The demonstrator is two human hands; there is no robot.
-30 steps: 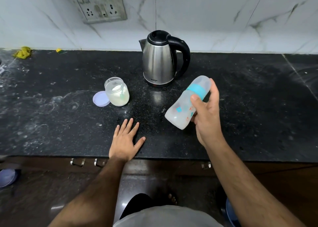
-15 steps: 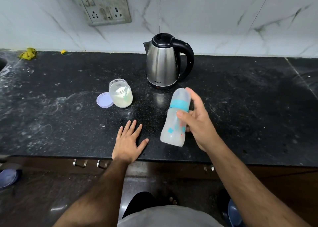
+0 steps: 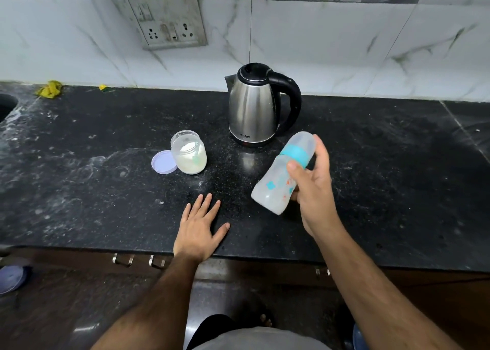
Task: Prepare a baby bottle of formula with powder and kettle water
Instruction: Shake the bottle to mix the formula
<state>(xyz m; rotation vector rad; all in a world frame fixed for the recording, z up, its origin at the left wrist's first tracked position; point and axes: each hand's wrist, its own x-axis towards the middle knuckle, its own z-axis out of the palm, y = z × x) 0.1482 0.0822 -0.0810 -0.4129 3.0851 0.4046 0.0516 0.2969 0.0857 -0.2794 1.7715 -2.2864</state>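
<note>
The capped bottle (image 3: 283, 173), tilted toward 1 o'clock, is being gripped and apparently shaken by the right hand (image 3: 314, 190); it is best kept over the surface (image 3: 384, 169) while the spread left hand (image 3: 198, 227) is braced flat.

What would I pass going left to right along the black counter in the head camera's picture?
Yellow scrap → purple lid → powder jar → kettle → baby bottle, tilted in the right hand.
</note>
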